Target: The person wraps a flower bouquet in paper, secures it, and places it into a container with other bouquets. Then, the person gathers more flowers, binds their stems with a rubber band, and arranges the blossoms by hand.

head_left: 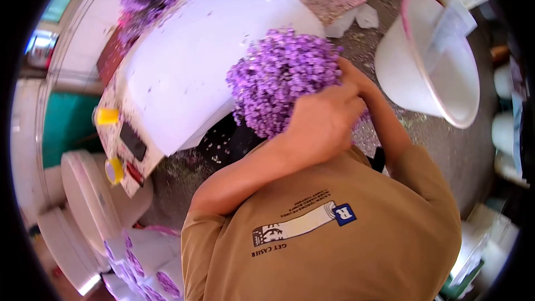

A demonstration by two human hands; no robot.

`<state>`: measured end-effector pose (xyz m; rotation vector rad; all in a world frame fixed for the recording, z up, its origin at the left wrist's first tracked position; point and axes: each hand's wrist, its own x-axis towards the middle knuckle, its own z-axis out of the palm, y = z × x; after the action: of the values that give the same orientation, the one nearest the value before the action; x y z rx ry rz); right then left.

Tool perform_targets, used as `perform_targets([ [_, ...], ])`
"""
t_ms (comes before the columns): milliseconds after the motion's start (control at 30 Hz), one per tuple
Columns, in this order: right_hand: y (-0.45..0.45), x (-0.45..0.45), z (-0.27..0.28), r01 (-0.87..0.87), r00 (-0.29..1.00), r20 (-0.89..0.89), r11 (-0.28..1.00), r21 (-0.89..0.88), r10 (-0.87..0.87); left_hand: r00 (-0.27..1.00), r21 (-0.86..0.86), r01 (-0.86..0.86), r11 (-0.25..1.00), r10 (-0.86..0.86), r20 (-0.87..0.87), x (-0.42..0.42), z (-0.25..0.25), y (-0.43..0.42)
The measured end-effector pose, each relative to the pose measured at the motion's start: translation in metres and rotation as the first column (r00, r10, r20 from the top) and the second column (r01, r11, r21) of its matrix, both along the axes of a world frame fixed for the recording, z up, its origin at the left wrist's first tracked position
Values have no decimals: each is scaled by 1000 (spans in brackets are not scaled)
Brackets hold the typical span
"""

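A dense, rounded bunch of small purple flowers (281, 75) is held in front of my chest, its heads tilted toward the table. My left hand (329, 117) reaches across from the left and is closed at the underside of the bunch, where the stems are hidden. On the far right side of the bunch, my right hand (354, 78) curls around it just below the flower heads. Part of that hand is covered by the left hand and the blooms. The bunch overlaps the near edge of a large white sheet (206, 39) on the table.
More purple flowers (145, 0) lie at the table's far left. Yellow tape rolls (114, 171), a dark phone (133, 141) and a red-handled tool (134, 173) rest on the left corner. A white tub (401, 61) stands on the right, with plant scraps over the floor.
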<state>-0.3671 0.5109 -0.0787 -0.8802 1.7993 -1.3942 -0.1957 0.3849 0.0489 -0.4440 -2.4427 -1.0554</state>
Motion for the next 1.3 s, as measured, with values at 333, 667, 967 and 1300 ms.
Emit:
perform_targets([
  [333,10,-3,-2,57,990,-137,993,108,-41,875,919,-362,158,-284,393,50,-27,-98],
  [667,22,-9,-25,118,993,-16,989,90,-117,839,255,-505,825,399,371,18,-54,-116],
  [967,17,-5,-16,77,996,36,997,28,-78,811,56,-562,825,536,233,16,-58,-102],
  [1300,22,-6,-17,64,996,48,990,127,-71,912,835,-411,366,165,376,28,-78,-108],
])
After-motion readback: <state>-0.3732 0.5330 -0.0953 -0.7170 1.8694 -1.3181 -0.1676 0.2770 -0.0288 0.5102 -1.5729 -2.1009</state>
